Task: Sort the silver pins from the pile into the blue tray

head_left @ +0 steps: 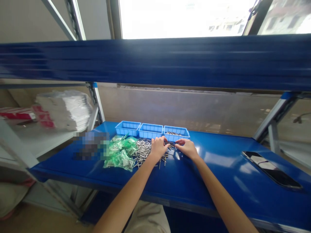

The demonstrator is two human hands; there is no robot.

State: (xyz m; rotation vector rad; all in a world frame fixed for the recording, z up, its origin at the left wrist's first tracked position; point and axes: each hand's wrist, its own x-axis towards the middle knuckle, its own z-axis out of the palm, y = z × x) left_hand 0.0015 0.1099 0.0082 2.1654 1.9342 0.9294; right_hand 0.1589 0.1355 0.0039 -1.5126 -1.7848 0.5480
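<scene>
A pile of thin metal pins (142, 151), rivet-like in shape, is spread over the blue shelf top. My left hand (159, 147) rests at the right part of this pile, fingers curled and drawn toward the thumb. Just to its right, my right hand (187, 148) has its thumb and forefinger pinched together at the pile's right edge. What either hand holds is too small to make out. Right behind the hands stands a blue bin (182, 137) with some pins inside. Clear bags with green printing (120, 153) lie against the pile's left side.
Two more blue bins, a middle one (151, 134) and a left one (127, 131), complete the row. A phone (272, 170) lies far right. A blurred-out dark object (91, 145) sits left. Overhead runs a blue shelf beam (155, 63); wrapped white stacks (65, 110) stand at left.
</scene>
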